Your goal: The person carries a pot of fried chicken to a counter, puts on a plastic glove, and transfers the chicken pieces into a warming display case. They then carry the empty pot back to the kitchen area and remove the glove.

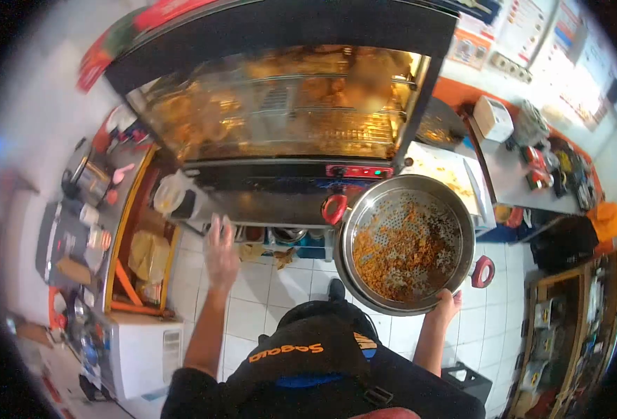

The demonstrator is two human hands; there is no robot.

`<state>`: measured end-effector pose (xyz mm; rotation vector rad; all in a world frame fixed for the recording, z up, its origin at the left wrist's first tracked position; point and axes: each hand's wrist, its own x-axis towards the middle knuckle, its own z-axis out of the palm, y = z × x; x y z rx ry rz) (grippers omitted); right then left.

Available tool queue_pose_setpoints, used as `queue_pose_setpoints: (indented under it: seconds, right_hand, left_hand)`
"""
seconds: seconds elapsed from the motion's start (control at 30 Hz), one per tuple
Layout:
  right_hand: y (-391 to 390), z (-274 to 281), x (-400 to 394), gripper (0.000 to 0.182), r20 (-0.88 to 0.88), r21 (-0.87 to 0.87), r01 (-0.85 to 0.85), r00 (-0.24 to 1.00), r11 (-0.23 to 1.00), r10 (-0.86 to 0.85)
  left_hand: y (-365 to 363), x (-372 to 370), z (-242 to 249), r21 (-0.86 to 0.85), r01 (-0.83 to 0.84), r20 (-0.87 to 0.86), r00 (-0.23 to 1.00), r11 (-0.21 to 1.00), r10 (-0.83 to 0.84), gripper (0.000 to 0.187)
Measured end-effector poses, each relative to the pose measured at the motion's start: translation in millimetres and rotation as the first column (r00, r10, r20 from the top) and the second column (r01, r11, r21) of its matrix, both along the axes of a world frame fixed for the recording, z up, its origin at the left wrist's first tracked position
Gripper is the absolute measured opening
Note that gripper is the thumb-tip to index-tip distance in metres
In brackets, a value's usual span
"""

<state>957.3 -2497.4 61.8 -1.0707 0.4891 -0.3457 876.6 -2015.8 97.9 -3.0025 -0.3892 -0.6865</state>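
My right hand [447, 305] grips the near rim of a large perforated steel colander pan [462, 230] with red handles, held out in front of me. Golden fried crumbs [399, 255] cover much of its bottom. My left hand [220, 253], in a thin clear glove, is raised with fingers spread and holds nothing, close to the lower front of the glass warming cabinet [280, 105]. That cabinet holds fried pieces on wire racks. I wear a dark apron [308, 356] with orange lettering.
A cluttered shelf [85, 223] with metal pots and containers runs along the left, above a white appliance [144, 353]. A tray with crumbs [448, 171] sits right of the cabinet. A counter [525, 160] with boxes and bottles lies beyond. White floor tiles [266, 293] are below.
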Motion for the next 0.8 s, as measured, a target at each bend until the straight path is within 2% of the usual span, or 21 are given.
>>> queue_pose_setpoints:
  seconds: [0.03, 0.07, 0.1, 0.13, 0.2, 0.23, 0.27, 0.3, 0.33, 0.37, 0.4, 0.47, 0.5, 0.57, 0.6, 0.63, 0.67, 0.7, 0.73, 0.8]
  right_hand:
    - [-18, 12, 4, 0.039, -0.005, 0.004, -0.038, 0.999, 0.999, 0.038]
    - [8, 13, -8, 0.031, -0.024, -0.030, -0.097, 0.995, 0.995, 0.097]
    - [24, 14, -18, 0.024, -0.038, -0.058, -0.156, 0.987, 0.986, 0.154]
    - [41, 14, -29, 0.024, -0.009, -0.053, -0.182, 0.983, 0.982, 0.182]
    - [67, 13, -58, 0.019, -0.040, -0.088, -0.306, 0.952, 0.948, 0.304]
    - [83, 3, -68, 0.018, -0.027, -0.091, -0.305, 0.952, 0.948, 0.304]
    - [75, 28, -64, 0.018, -0.055, -0.096, -0.348, 0.937, 0.933, 0.344]
    - [104, 29, -84, 0.018, -0.078, -0.060, -0.400, 0.915, 0.915, 0.395]
    - [123, 31, -97, 0.018, -0.107, -0.017, -0.454, 0.887, 0.891, 0.450]
    - [140, 18, -106, 0.020, -0.056, 0.004, -0.513, 0.857, 0.858, 0.513]
    - [161, 22, -120, 0.020, -0.046, 0.008, -0.553, 0.832, 0.833, 0.552]
    - [203, 32, -157, 0.020, -0.113, -0.033, -0.641, 0.765, 0.767, 0.635]
    - [214, 49, -162, 0.020, -0.157, -0.027, -0.679, 0.727, 0.733, 0.668]
    - [266, 65, -198, 0.019, -0.173, -0.034, -0.736, 0.671, 0.677, 0.721]
    - [289, 71, -218, 0.018, -0.192, -0.045, -0.766, 0.637, 0.642, 0.747]
    - [308, 64, -236, 0.018, -0.191, -0.045, -0.776, 0.624, 0.629, 0.758]
    - [322, 46, -271, 0.019, -0.147, 0.001, -0.831, 0.550, 0.556, 0.822]
    - [343, 38, -290, 0.020, -0.103, 0.044, -0.886, 0.456, 0.462, 0.884]
    - [360, 42, -309, 0.020, -0.116, 0.050, -0.907, 0.410, 0.417, 0.905]
    - [402, 48, -358, 0.024, -0.085, 0.051, -0.963, 0.261, 0.266, 0.962]
  left_hand:
    - [-25, -38, -11, -0.121, -0.067, 0.003, 0.998, 0.990, 0.068, 0.055]
    - [-13, -91, -36, -0.246, -0.118, 0.024, 0.992, 0.962, 0.128, 0.056]
    - [-18, -143, -45, -0.276, -0.135, 0.069, 0.985, 0.952, 0.159, 0.055]
    - [-24, -194, -54, -0.304, -0.145, 0.118, 0.975, 0.941, 0.189, 0.055]
    - [-41, -291, -77, -0.385, -0.399, -0.012, 0.904, 0.832, 0.428, 0.055]
    - [-52, -342, -90, -0.385, -0.458, -0.014, 0.871, 0.801, 0.491, 0.055]
    - [-89, -369, -64, -0.376, -0.538, -0.058, 0.827, 0.754, 0.560, 0.054]
    - [-89, -400, -64, -0.385, -0.561, -0.043, 0.804, 0.733, 0.593, 0.054]
    - [-100, -424, -54, -0.643, -0.452, 0.116, 0.740, 0.618, 0.663, 0.055]
    - [-108, -450, -48, -0.830, -0.259, 0.247, 0.625, 0.495, 0.741, 0.055]
    - [-105, -477, -51, -0.827, -0.277, 0.258, 0.588, 0.490, 0.767, 0.055]
    - [-96, -536, -56, -0.508, -0.630, 0.124, 0.621, 0.587, 0.774, 0.061]
    - [-101, -544, -7, -0.496, -0.673, 0.067, 0.600, 0.549, 0.797, 0.061]
    - [-81, -563, 10, -0.734, -0.507, 0.244, 0.423, 0.451, 0.873, 0.063]
    - [-72, -588, 0, -0.735, -0.514, 0.247, 0.406, 0.443, 0.880, 0.063]
    - [-57, -621, -16, -0.597, -0.597, 0.334, 0.423, 0.536, 0.842, 0.062]
    - [-51, -668, -34, -0.438, -0.667, 0.410, 0.449, 0.603, 0.794, 0.060]
    - [-45, -694, -36, -0.516, -0.676, 0.383, 0.368, 0.526, 0.847, 0.055]
    - [-44, -717, -34, -0.513, -0.707, 0.371, 0.329, 0.487, 0.868, 0.055]
    - [-57, -775, -41, -0.354, -0.921, 0.029, 0.165, 0.164, 0.986, 0.053]
